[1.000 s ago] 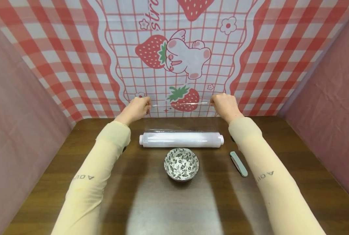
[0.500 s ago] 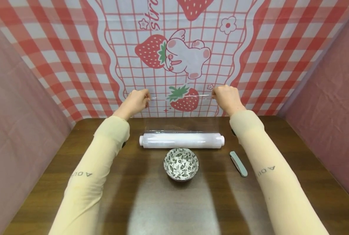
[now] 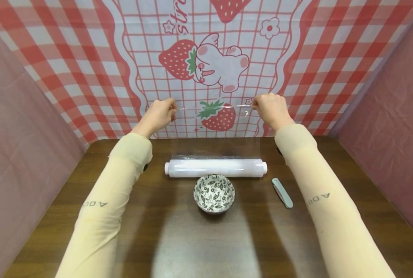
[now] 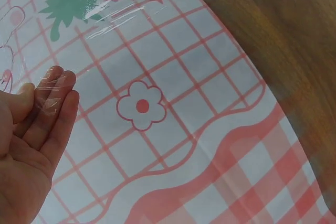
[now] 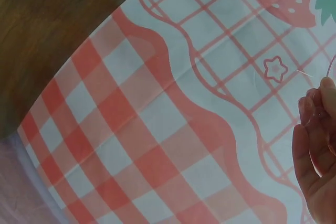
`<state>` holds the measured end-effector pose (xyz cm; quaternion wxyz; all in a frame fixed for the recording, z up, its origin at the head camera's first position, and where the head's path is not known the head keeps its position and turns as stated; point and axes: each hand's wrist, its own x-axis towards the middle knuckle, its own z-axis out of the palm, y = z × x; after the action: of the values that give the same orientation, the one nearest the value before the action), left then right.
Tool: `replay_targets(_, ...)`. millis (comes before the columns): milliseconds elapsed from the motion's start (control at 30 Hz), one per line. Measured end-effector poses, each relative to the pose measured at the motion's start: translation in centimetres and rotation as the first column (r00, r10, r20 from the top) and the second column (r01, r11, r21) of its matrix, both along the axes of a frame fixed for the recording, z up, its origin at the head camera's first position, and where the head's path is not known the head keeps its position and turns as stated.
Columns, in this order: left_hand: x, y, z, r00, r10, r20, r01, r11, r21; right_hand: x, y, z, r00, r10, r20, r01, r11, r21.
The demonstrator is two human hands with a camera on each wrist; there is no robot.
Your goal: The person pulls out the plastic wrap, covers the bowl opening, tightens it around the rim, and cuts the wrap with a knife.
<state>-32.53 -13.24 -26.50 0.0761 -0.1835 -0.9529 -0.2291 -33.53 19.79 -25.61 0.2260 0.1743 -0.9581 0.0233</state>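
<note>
Between both hands a clear sheet of plastic wrap (image 3: 214, 146) stretches up and away from its white roll (image 3: 216, 168), which lies crosswise on the table. My left hand (image 3: 158, 115) pinches one corner of the film; in the left wrist view the left hand (image 4: 37, 135) has thumb against fingers with film over the fingertips. The other corner is pinched by my right hand (image 3: 271, 109), partly cut off in the right wrist view. Just in front of the roll stands a small bowl (image 3: 214, 194) with a dark leaf and flower pattern.
A light green folding knife or cutter, its kind unclear, (image 3: 282, 193) lies right of the bowl. Behind the brown wooden table (image 3: 206, 247) hangs a red checked cloth (image 3: 206, 23) with strawberries. Pink cloth walls (image 3: 22, 127) flank the table.
Both hands have risen and moved away from the roll, drawing out more film between them. The roll has shifted slightly toward the bowl. The bowl and green tool stay put.
</note>
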Motion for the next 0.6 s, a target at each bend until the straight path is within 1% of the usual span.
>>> replay_targets(133,0.3,0.0,0.3,1.000,-0.016,0.002,0.016,1.000,-0.004,0.3,0.0,0.3,0.999,-0.009,0.032,0.010,1.000,-0.030)
replay_targets(233,0.8,-0.1,0.7,1.000,-0.029,-0.010,0.029,0.999,-0.035,0.8,0.0,0.4,0.998,-0.001,0.057,0.005,0.997,-0.078)
replay_targets(400,1.7,-0.2,1.2,0.996,-0.056,-0.062,0.050,0.994,-0.095,1.9,0.0,0.4,0.998,0.025,0.058,-0.016,0.990,-0.141)
replay_targets(500,2.4,-0.2,1.4,0.993,-0.080,-0.089,0.070,0.992,-0.103,2.9,0.3,0.3,0.998,0.033,0.051,-0.024,0.987,-0.160)
replay_targets(600,3.0,-0.3,1.4,0.990,-0.091,-0.104,0.081,0.992,-0.095,3.8,0.6,0.3,0.998,0.048,0.036,-0.042,0.985,-0.166)
